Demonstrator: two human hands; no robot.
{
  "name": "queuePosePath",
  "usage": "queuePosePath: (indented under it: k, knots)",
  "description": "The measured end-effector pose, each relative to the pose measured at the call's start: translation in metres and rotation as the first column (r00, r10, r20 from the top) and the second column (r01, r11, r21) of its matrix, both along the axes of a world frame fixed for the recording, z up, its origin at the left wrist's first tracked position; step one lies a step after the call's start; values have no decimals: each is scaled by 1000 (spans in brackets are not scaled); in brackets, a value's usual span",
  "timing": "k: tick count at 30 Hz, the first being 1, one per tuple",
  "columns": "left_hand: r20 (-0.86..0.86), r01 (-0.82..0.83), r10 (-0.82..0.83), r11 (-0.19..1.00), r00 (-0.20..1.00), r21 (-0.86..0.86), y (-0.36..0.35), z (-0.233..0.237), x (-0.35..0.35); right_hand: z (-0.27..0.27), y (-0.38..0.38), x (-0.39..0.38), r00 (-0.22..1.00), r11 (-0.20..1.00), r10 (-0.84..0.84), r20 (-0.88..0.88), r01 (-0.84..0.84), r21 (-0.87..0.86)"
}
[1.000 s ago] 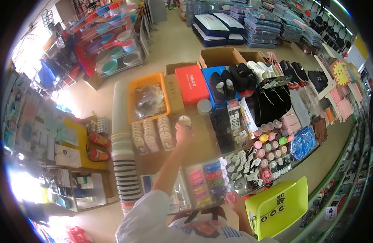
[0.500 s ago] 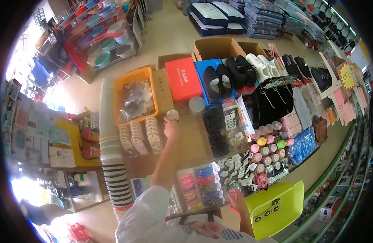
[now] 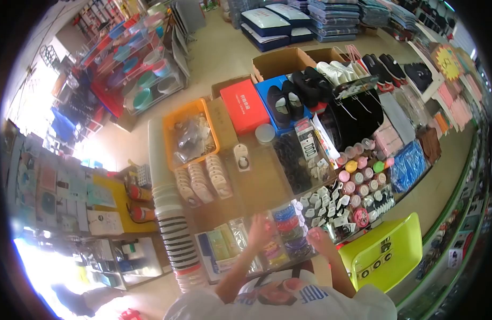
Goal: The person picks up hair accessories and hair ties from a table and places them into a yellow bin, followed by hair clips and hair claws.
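My left hand (image 3: 260, 231) is over the pink coiled hair ties in a clear box at the table's near edge. Blur hides its fingers. Close to the coloured coils (image 3: 290, 229), my right hand (image 3: 319, 239) has its fingers curled together; what they hold, if anything, I cannot make out. Farther up the brown tabletop (image 3: 251, 189) a single white card with a dark ring-shaped item (image 3: 241, 158) lies flat. To its left, overlapping rows of similar white cards (image 3: 199, 183) are laid out below an orange basket (image 3: 213, 130) of plastic-bagged items.
Stacked cups or tubs (image 3: 175, 234) line the left edge. A red box (image 3: 245, 106), black shoes (image 3: 285, 105) and a round-lidded container (image 3: 264, 133) stand at the back. White tagged items (image 3: 326, 205) lie right of my hands. A lime-green bin (image 3: 387, 256) is at the near right.
My left hand has let go of the white card and drawn back toward me, over the pink coils. The card stays on the tabletop. The head view has shifted slightly.
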State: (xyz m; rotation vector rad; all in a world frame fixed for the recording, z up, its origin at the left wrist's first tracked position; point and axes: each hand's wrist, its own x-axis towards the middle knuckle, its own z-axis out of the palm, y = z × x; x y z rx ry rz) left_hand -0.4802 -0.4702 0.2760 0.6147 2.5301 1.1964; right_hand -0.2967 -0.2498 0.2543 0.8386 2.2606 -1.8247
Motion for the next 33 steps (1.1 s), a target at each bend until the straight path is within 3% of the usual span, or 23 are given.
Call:
queuePosePath:
  k: [1,3,5,6,7,9,10,13,16,19,20,23,26,30,33]
  knots:
    - [176,42,-60,994,983,104,-5,22,24,3,-5,3,1000,999,16,-24,-16,32]
    - [-42,291,-289,953,956,86,-26,30,68,8,-16,9,998,995,44,-53,-39,95]
    - [-69,411,-407,911,911,42,-42,33,100,15,-28,24,996,987,72,-48,-64,150]
    - [4,412,-412,911,911,24,-48,31,113,42,-35,29,997,995,72,-19,-70,69]
    - [80,414,-413,910,907,7,-54,28,124,42,-42,43,995,993,77,-61,-71,92]
    - [-22,397,-397,917,918,31,-63,27,139,35,-58,74,988,988,77,-137,-58,141]
    - [-30,392,-391,919,920,50,-65,34,139,53,-69,90,996,999,-10,-87,13,30]
    - [-96,441,-433,893,896,90,-71,42,138,61,-84,156,993,954,118,-28,-105,281]
    - [-46,375,-373,920,927,112,-73,25,145,49,-100,230,999,961,-25,43,12,277]
    - [-54,407,-403,910,913,86,-75,-1,156,108,-102,278,924,954,-74,376,-44,296]
    - [-90,423,-416,902,905,82,-73,-8,158,108,-101,296,936,946,-97,337,-18,323]
    - [134,494,-498,867,857,61,-54,15,187,64,-90,348,907,922,-260,332,131,366]
    - [186,596,-587,803,788,12,-14,23,221,52,-75,387,847,839,-501,176,426,339]
    - [173,696,-694,716,698,64,57,-15,260,25,-33,437,756,781,-619,216,562,271]
    - [89,812,-807,578,583,-83,144,-3,309,6,15,471,658,707,-707,260,645,290]
